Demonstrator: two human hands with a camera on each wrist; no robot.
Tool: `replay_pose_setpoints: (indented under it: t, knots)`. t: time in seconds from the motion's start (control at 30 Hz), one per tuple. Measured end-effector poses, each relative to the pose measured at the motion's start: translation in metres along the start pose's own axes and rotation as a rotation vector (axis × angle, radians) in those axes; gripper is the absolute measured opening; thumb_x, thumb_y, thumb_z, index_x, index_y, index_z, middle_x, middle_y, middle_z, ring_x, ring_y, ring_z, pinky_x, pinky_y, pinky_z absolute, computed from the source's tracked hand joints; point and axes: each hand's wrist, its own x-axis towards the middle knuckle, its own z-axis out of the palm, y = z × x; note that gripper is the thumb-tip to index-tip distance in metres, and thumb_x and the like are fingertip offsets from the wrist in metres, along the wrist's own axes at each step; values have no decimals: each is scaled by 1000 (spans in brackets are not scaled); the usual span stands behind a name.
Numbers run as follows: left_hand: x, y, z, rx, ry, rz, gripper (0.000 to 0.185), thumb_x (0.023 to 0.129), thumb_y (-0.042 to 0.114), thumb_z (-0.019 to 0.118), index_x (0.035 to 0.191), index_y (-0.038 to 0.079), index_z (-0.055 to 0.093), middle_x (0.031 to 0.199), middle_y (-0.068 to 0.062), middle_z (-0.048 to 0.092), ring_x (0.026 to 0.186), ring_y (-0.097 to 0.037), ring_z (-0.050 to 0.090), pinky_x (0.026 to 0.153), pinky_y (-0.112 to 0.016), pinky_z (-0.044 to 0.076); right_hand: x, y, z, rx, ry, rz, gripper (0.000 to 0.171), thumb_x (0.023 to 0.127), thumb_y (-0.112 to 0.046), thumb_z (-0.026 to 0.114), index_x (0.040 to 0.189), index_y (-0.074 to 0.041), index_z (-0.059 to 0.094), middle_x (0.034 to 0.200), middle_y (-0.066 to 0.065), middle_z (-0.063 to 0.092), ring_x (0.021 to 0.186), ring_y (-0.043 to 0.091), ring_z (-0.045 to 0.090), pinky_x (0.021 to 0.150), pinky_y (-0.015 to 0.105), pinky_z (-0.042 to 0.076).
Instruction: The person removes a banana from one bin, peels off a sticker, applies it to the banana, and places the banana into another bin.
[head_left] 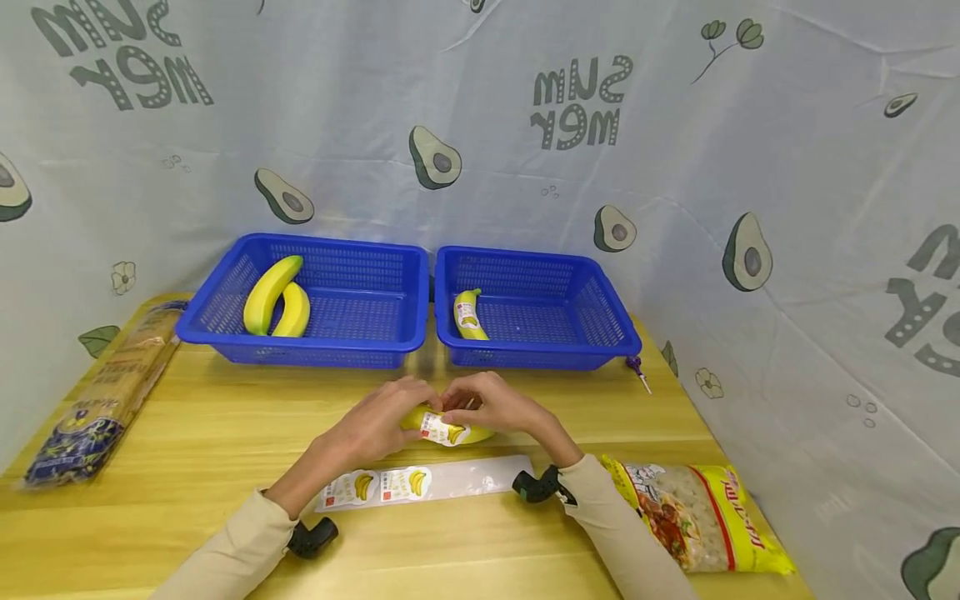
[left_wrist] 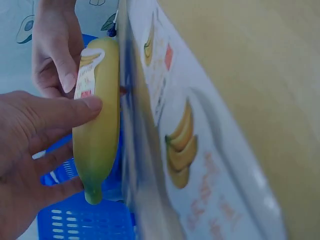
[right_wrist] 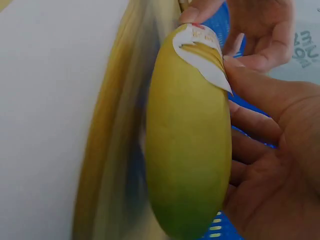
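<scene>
Just before the sticker sheet (head_left: 423,483), our left hand (head_left: 382,421) and right hand (head_left: 495,404) grip the banana (head_left: 450,431), pressing its label (head_left: 442,430); next, probably smooth the loose edge.

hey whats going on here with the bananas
A person holds a yellow banana over the wooden table with both hands: the left hand grips one end, and the right hand presses a sticker onto its skin, one corner still lifted. A sticker sheet with two stickers left lies just below. The left blue basket holds two plain bananas; the right blue basket holds one stickered banana.
</scene>
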Motion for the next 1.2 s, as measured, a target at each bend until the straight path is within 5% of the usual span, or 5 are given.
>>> replay_pose_setpoints:
  t: [0.27, 0.53, 0.67, 0.83, 1.2]
  knots:
    - [1, 11, -7, 72, 20, 112, 43, 84, 3, 92, 120, 14, 72, 122, 0, 72, 121, -24, 65, 109, -49, 54, -5, -12, -14, -81, -93, -89, 22, 105, -13, 73, 119, 3, 74, 103, 11, 81, 89, 11, 75, 78, 27, 63]
    - [3, 22, -19, 92, 249, 200, 56, 78, -1, 96, 127, 3, 71, 140, -11, 67, 135, -32, 60, 120, -51, 46, -21, -30, -36, -55, -33, -60, 29, 104, -13, 74, 128, 3, 74, 101, 6, 79, 85, 8, 70, 74, 30, 63]
    - [3, 25, -25, 12, 348, 120, 67, 79, -1, 96, 139, -1, 65, 153, -16, 58, 144, -38, 53, 117, -52, 49, -32, -36, -52, -18, 3, 11, 31, 104, -11, 74, 131, 4, 73, 104, 8, 79, 85, 10, 72, 77, 29, 63]
    - [5, 24, -24, -168, 447, -48, 54, 86, 4, 92, 133, -5, 66, 132, -20, 69, 123, -38, 68, 103, -51, 59, -39, -39, -69, 43, 87, 113, 34, 104, -9, 73, 134, 8, 70, 107, 12, 79, 87, 15, 76, 78, 29, 64]
    - [31, 28, 8, -646, 410, -371, 31, 104, 7, 71, 129, -12, 70, 117, -25, 76, 108, -40, 76, 92, -41, 65, -30, -41, -92, 71, 244, 227, 40, 108, -18, 70, 140, 5, 68, 115, 15, 79, 94, 21, 77, 79, 28, 63]
